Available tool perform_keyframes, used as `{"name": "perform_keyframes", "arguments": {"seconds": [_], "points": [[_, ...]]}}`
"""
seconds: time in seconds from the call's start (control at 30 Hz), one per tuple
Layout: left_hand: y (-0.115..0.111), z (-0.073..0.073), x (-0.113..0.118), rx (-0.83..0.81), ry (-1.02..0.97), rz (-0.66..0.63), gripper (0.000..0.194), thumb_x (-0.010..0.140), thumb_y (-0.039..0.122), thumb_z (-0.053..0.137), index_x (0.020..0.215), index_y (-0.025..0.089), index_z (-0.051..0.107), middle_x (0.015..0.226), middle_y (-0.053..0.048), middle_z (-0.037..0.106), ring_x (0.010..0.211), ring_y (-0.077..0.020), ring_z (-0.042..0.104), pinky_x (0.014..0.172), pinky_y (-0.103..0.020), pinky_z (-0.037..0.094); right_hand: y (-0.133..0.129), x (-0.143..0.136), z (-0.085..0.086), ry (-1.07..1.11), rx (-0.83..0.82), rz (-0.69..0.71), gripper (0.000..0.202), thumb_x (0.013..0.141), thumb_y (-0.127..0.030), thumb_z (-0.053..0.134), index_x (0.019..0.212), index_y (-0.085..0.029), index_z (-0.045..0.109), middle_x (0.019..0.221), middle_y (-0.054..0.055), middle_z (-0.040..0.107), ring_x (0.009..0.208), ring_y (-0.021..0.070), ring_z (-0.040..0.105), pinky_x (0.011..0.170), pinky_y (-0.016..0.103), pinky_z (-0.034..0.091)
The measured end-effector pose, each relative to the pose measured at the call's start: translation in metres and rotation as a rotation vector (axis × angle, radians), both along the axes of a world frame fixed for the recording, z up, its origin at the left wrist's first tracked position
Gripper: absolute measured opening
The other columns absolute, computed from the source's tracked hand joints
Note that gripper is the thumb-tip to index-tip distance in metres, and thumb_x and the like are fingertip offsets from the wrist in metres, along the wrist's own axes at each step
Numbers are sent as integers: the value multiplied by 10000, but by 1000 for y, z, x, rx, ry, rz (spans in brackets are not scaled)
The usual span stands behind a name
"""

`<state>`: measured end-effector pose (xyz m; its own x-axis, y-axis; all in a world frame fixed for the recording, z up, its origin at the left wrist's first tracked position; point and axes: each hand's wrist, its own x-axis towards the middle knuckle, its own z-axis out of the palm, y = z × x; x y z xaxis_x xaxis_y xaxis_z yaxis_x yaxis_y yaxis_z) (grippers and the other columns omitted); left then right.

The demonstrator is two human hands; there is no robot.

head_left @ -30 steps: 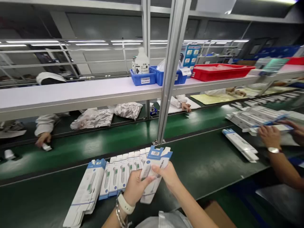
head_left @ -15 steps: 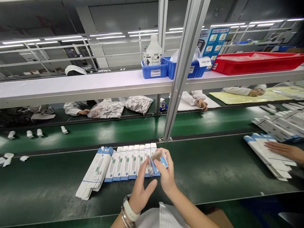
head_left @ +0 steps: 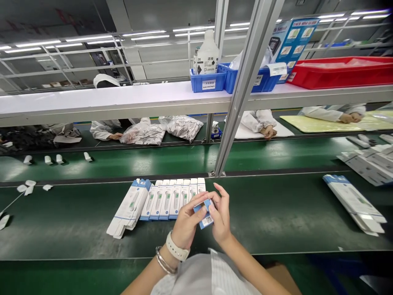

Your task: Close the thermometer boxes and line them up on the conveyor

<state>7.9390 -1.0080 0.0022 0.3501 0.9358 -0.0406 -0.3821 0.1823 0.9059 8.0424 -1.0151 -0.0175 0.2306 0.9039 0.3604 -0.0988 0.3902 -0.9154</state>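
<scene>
Between my two hands is a small blue-and-white carton (head_left: 206, 221), its end flaps facing me and a printed code on one flap. My left hand (head_left: 189, 217) wraps the carton's left side, thumb on the end. From the other side my right hand (head_left: 220, 215) grips it, thumb pressed at the flaps. Most of the carton's length is hidden behind my fingers. Just beyond my hands lies a row of cartons (head_left: 167, 200) with a thermometer-like device printed on them. Left of that row rests a stack of flattened cartons (head_left: 130, 209).
Another stack of flat cartons (head_left: 354, 203) lies at the right. A metal post (head_left: 236, 102) rises behind my hands to a shelf (head_left: 138, 104) with blue bins (head_left: 208, 85) and a red tray (head_left: 340, 73). Co-workers' hands (head_left: 268, 132) rest across the green belt (head_left: 172, 164).
My left hand has closed onto the carton, and the carton's end is now turned toward me with its flaps folded inward. The other person's hand at right has left the flat stack.
</scene>
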Motion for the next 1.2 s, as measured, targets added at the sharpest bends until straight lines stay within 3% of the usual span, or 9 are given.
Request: {"name": "perform_keyframes", "arguments": {"seconds": [0.13,0.27,0.47,0.57,0.67,0.77,0.83,0.93,1.2], "points": [[-7,-2,-4,102,-32,-5,323,821,378,564,1107,242,629,1321,-92,483,1263,-272,376,1056,-451,302,-3,0,-2,-54,90,-19,540,817,-345,462,1294,-232,234,863,27,553,772,201,559,775,433,432],[-6,-1,-8,283,156,35,275,814,279,589,1081,245,644,1274,-84,526,1214,-254,440,1027,-421,357,-3,2,-2,-173,144,-16,561,812,-365,466,1306,-220,244,880,43,552,815,221,550,751,431,432],[-5,-10,-16,870,490,289,372,826,181,555,1174,312,566,1217,-77,574,1088,-216,541,913,-394,446,2,1,-1,-143,175,-103,532,877,-447,307,1351,-218,232,845,38,513,729,185,519,665,375,431],[-5,-15,-21,1050,545,169,418,833,364,534,1242,282,506,1329,-115,470,1181,-264,463,956,-453,389,2,2,0,-145,174,-146,532,884,-442,303,1362,-222,224,819,30,499,718,176,511,642,355,434],[-6,-17,-22,910,468,50,395,896,380,401,1262,260,487,1343,-124,451,1213,-255,433,990,-466,342,0,5,-2,-133,173,-145,519,890,-420,309,1366,-228,227,807,27,501,711,172,513,634,349,437],[-9,-19,-17,616,381,46,464,880,253,475,1334,267,378,1235,-111,559,1132,-216,508,962,-413,387,-2,10,-5,-135,176,-115,516,889,-411,320,1365,-231,233,804,27,499,699,173,519,618,351,439],[-11,-19,-14,496,367,57,484,848,235,535,1316,244,414,1194,-109,582,1099,-217,528,943,-383,412,-2,14,-8,-141,183,-91,518,884,-407,330,1363,-233,236,806,27,497,687,174,521,602,351,442],[-12,-20,-9,489,424,106,329,827,247,564,1152,209,596,1113,-101,597,1037,-217,550,895,-346,442,1,17,-12,-149,173,-92,506,885,-386,329,1360,-235,248,792,24,496,670,171,515,595,353,446],[-10,-26,1,479,530,306,275,801,224,599,1072,202,644,1017,-78,636,955,-191,581,847,-321,464,7,13,-16,-145,104,-173,474,895,-336,317,1357,-243,264,760,11,495,661,164,520,617,355,450]]}}
